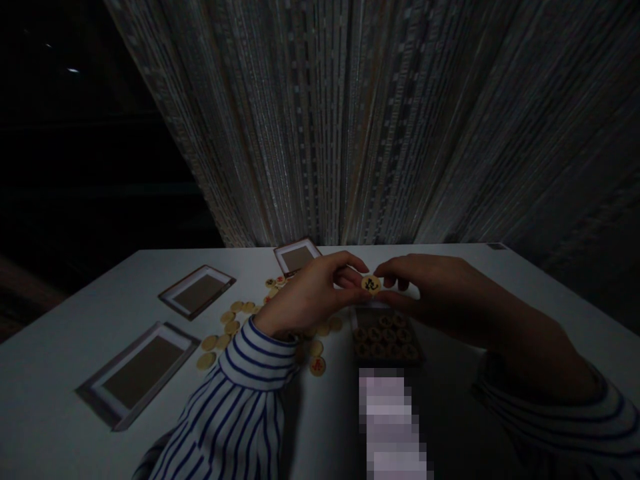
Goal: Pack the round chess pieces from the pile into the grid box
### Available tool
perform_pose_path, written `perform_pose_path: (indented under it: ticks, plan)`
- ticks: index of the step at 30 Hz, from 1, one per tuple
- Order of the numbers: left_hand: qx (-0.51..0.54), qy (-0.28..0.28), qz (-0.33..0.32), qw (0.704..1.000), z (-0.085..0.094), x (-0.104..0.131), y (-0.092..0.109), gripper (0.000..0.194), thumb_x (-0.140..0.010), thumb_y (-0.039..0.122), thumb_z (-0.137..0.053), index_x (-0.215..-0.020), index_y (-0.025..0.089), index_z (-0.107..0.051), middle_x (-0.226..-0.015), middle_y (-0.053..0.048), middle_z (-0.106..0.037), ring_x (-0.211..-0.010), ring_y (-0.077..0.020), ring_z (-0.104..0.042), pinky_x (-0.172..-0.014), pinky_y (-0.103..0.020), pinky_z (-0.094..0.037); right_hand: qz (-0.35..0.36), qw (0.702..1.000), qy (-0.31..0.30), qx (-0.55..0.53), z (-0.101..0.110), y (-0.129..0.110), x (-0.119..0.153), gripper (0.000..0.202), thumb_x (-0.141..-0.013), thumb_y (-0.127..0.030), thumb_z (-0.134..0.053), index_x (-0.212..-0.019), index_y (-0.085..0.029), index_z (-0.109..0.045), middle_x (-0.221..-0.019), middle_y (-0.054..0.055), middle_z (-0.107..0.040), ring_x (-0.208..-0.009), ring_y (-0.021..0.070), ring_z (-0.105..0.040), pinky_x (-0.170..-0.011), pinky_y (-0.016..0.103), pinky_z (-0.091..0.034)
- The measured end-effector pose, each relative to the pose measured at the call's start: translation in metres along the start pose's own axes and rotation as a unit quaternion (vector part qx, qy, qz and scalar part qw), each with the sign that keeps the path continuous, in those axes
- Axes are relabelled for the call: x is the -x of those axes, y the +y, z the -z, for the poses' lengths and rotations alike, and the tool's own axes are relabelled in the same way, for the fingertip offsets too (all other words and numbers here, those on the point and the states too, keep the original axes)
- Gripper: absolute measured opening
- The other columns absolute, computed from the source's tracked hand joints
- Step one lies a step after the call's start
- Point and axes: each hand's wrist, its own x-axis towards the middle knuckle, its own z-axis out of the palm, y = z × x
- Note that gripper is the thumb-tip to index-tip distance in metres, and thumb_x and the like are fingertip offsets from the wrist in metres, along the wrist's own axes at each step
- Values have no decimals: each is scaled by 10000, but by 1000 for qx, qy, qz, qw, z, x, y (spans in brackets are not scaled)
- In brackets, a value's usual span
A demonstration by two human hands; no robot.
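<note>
A round pale-yellow Chinese chess piece (371, 285) with a black character is held up between my two hands above the table. My left hand (320, 288) pinches it from the left with thumb and fingers. From the right, my right hand (430, 287) closes thumb and fingertips on the same piece. Just below it lies a tray (417, 363) with several chess pieces (387, 335) in rows, shaded by my hands. Loose pieces (231, 327) are scattered to the left, many of them blank side up, and my left wrist hides part of them. One loose piece (317, 366) shows a red character.
On the white table (330, 427) lie a large framed tray (107, 407) at front left, another tray (197, 291) behind it, and a third tray (305, 248) at the back edge. A string curtain (325, 133) hangs behind the table. The light is dim.
</note>
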Motion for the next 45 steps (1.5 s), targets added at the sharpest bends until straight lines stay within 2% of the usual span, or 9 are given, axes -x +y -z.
perform_pose_path:
  ticks: [5,13,20,28,34,39,45]
  plan:
    - [14,-14,2,1000,-1,0,1,195,-725,226,-665,-890,137,-608,-832,-38,-660,-786,-133,-622,-727,-275,-505,3,1000,0,-1,0,-1,0,239,-843,-382,-480,-966,-220,-607,-822,14,-668,-700,152,-599,-577,259,-380]
    - [97,-68,32,992,4,-1,2,190,-785,184,-595,-963,133,-635,-889,-53,-687,-862,-150,-628,-798,-297,-485,-11,1000,-8,12,1,-2,-1,242,-840,-396,-478,-922,-212,-612,-806,14,-664,-689,159,-591,-569,264,-377]
    - [114,-37,74,990,4,-4,2,154,-782,126,-570,-899,113,-669,-807,-36,-679,-743,-117,-602,-737,-267,-463,-8,1000,3,14,-2,-2,-2,251,-837,-404,-469,-932,-213,-601,-799,19,-656,-679,153,-586,-565,258,-366]
    - [123,-16,104,987,3,-6,1,117,-751,132,-612,-864,105,-622,-687,1,-643,-666,-90,-586,-650,-218,-434,-2,1000,1,8,-6,-1,-4,239,-831,-381,-485,-957,-214,-599,-804,10,-653,-682,147,-580,-562,254,-368]
    - [79,-14,113,990,3,-5,0,111,-774,146,-587,-873,106,-621,-712,-15,-657,-683,-98,-594,-631,-216,-421,11,1000,4,-14,-9,0,-4,227,-835,-341,-489,-992,-219,-597,-841,6,-660,-717,142,-587,-598,254,-388]
    - [69,-28,108,991,2,-6,-7,128,-782,176,-577,-892,121,-614,-726,-16,-667,-678,-105,-601,-626,-225,-428,4,1000,-15,-12,-10,-2,-7,218,-819,-326,-509,-975,-213,-612,-844,13,-665,-725,149,-591,-598,258,-390]
    - [47,-19,121,991,-1,-8,-11,113,-778,164,-573,-875,117,-607,-708,-14,-665,-662,-103,-601,-622,-223,-431,-1,999,-32,-9,-13,-1,-9,217,-819,-309,-514,-981,-208,-618,-857,19,-667,-740,155,-594,-605,260,-393]
